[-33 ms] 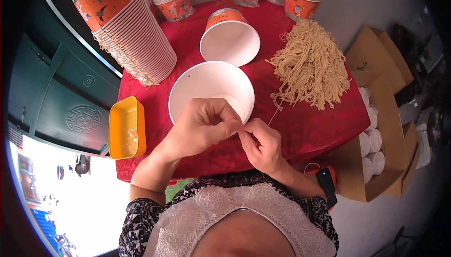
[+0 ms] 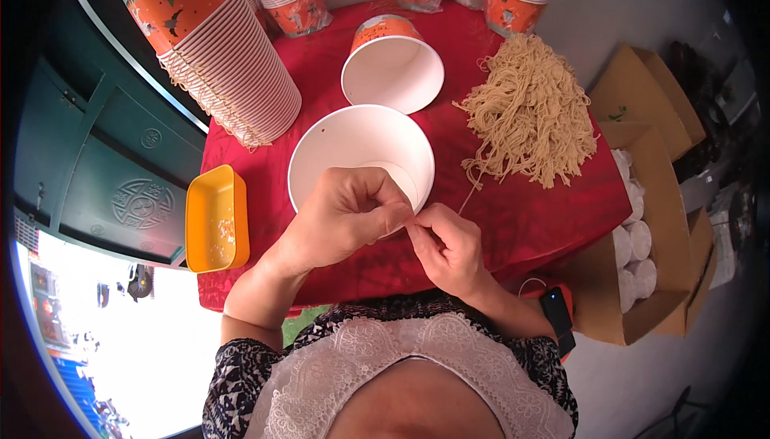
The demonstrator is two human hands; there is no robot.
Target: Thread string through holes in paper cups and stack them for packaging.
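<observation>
On the red tablecloth (image 2: 513, 222) the work sits at the middle of the view. At about nine o'clock from the hands an orange tray (image 2: 215, 218) lies at the cloth's left edge, and at ten to eleven o'clock a long stack of nested paper cups (image 2: 233, 62), orange-printed with white rims, lies on its side.

The left hand (image 2: 341, 214) curls over the near rim of a white paper bowl (image 2: 353, 154), which stands mouth-up; its inside is plain white and the rim is a smooth rolled ring. The fingers of that hand are bent together, the thumb pressed to the fingertips in a pinch just at the bowl's six o'clock edge. The right hand (image 2: 449, 246) meets it there, fingertips touching, also closed in a pinch on a thin pale string (image 2: 472, 195) that runs up toward one o'clock.

At twelve o'clock from the bowl a second white cup (image 2: 393, 70) lies tipped, mouth toward the viewer. At two o'clock lies a loose bundle of pale strings (image 2: 529, 114). Far right, at three to four o'clock, open cardboard boxes (image 2: 666, 222) hold white lids (image 2: 638, 238).

Against the earlier frame nothing has shifted: both hands pinch at the same spot on the bowl's rim, and the cups, tray and strings lie as they did.
</observation>
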